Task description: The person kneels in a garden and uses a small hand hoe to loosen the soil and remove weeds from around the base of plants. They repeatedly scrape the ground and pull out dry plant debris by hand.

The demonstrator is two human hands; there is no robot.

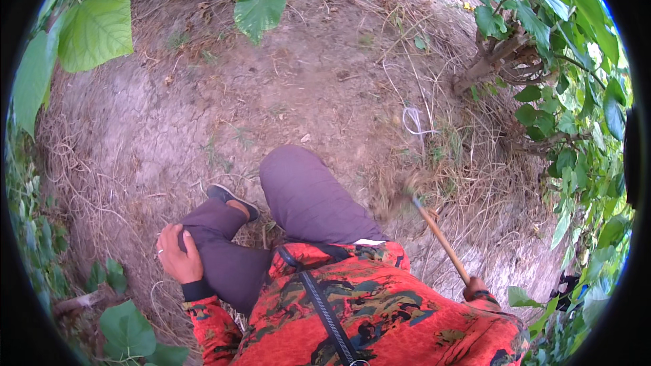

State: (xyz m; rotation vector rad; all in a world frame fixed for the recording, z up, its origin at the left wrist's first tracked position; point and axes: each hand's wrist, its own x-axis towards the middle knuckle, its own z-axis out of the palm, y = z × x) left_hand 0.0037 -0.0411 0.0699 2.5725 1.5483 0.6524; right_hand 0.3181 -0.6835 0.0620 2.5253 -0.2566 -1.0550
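My left hand [179,254] rests on my left knee, fingers over the dark trouser cloth and holding no tool. At the lower right, my right hand [474,288] is closed around the end of a long wooden tool handle [442,239]. The handle slants up and left to a bluish metal collar [417,202]. Its working end is blurred against dry grass and loose soil [399,195], so the kind of tool cannot be told.
A loop of pale string [414,121] lies beyond the tool. A shrub's woody trunk [480,71] stands at the upper right amid dry stalks. Broad green leaves [96,25] hang at the upper left. A cut-looking branch [81,302] lies lower left. Dark items [564,292] sit by foliage at right.
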